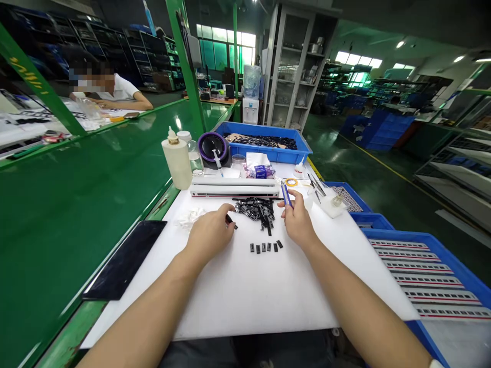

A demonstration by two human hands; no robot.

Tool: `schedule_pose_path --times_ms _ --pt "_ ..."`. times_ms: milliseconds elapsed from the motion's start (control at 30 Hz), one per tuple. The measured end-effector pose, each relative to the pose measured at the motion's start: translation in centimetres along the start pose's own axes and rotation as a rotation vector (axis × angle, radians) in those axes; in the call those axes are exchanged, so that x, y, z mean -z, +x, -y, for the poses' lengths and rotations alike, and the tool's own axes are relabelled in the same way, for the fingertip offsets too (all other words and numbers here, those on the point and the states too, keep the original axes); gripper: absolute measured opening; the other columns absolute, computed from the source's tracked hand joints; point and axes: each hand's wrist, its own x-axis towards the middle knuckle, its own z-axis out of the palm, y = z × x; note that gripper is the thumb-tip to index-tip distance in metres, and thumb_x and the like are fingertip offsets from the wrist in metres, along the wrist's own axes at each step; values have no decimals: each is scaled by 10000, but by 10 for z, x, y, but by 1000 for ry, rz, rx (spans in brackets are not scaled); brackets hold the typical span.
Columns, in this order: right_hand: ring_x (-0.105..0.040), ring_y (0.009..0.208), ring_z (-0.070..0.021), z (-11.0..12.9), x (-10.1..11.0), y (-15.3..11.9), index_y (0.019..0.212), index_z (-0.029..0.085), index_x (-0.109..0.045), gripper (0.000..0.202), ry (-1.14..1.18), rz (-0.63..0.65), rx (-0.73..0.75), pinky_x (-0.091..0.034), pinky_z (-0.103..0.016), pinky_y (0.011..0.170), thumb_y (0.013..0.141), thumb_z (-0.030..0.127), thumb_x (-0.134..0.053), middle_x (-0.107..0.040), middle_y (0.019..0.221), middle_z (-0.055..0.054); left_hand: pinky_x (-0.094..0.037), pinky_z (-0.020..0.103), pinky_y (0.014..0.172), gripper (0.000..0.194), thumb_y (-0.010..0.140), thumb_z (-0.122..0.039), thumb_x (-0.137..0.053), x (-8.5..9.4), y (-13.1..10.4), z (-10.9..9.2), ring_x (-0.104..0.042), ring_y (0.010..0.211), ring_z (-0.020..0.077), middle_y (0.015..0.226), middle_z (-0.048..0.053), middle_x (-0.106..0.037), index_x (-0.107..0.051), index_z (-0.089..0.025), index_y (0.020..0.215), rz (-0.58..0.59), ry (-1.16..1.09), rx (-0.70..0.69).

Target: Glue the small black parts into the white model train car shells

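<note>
My left hand (pixel 210 230) is closed, pinching a small black plastic part (pixel 230 221) between thumb and fingers above the white work sheet (pixel 230 301). My right hand (pixel 299 222) is wrapped round a slim blue pen-like tool (pixel 285 193), its tip pointing up and away; its exact kind is not clear. Between the hands lies a heap of small black parts (pixel 253 208). Nearer to me, several single black parts (pixel 263 248) lie in a loose row. Behind the heap rests a long white model train body (pixel 236 191) with a red stripe.
A glue bottle (pixel 177 162), a tissue pack (pixel 260 167) and a blue bin of black parts (pixel 268 149) stand at the back. Tweezers (pixel 316 185) lie at right, beside blue trays of train sides (pixel 425 267). A dark flat panel (pixel 126 258) lies left. Another person (pixel 115 92) sits far left.
</note>
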Motion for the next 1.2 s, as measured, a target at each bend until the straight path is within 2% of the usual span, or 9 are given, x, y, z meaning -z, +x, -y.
schedule_pose_path --times_ms 100,233,400,467,767,867,967,1067,1200 --pt "-632 888 -215 -5 0 1 1227 195 -429 362 -193 -64 31 -500 -406 843 872 160 -368 -629 1107 -105 -445 344 630 360 839 -260 -480 -1 0 2 -659 846 273 936 21 -743 -540 -258 1194 17 26 29" --pt "-506 1242 -271 -7 -3 -1 1091 135 -578 331 -288 -83 67 -388 -432 1078 814 84 -405 -465 1308 -185 -439 347 633 325 831 -208 -446 0 -4 4 -644 896 280 949 34 -742 -603 -241 1114 39 73 0" --pt "-196 1470 -349 -5 -14 -2 1328 6 -496 611 -546 30 12 -250 -425 1188 719 -28 -462 -85 1577 -244 -449 354 659 329 827 -183 -429 1 -6 4 -638 902 282 962 68 -731 -640 -226 1075 52 108 -29" --pt "-173 1475 -365 -5 -18 1 1380 -45 -430 678 -652 82 -18 -238 -407 1193 705 -36 -495 -44 1584 -274 -451 355 666 331 827 -183 -430 0 -6 4 -635 907 283 965 74 -728 -644 -224 1077 56 109 -28" --pt "-157 1461 -389 -2 -14 -2 1399 -100 -387 659 -915 114 39 -203 -444 1189 794 113 -537 -173 1559 -301 -455 356 672 335 823 -182 -430 0 -6 4 -638 920 292 962 81 -731 -656 -224 1067 55 97 -40" --pt "-369 1342 -352 14 -7 -14 1266 22 -573 452 -972 106 104 -364 -415 1071 844 169 -507 -413 1446 -244 -459 362 664 332 827 -188 -429 0 -5 6 -642 907 299 953 80 -732 -662 -228 1061 45 88 -29" --pt "-566 1064 -296 23 0 -21 1041 117 -682 294 -974 158 34 -465 -379 865 907 258 -462 -621 1130 -182 -467 370 668 323 843 -212 -434 2 -5 6 -647 915 304 959 74 -737 -673 -227 1061 21 48 -12" --pt "-598 985 -269 21 4 -18 1012 125 -688 277 -954 209 -15 -454 -362 849 916 281 -480 -641 1039 -149 -485 376 743 297 866 -270 -461 5 -5 4 -648 968 291 998 43 -746 -703 -244 1037 -15 -79 -10" --pt "-543 1110 -275 12 8 -10 1134 108 -651 320 -930 177 36 -397 -349 965 920 292 -499 -617 1133 -153 -497 335 765 269 853 -378 -539 8 -8 -5 -674 880 240 946 2 -759 -737 -272 1001 36 -377 64"
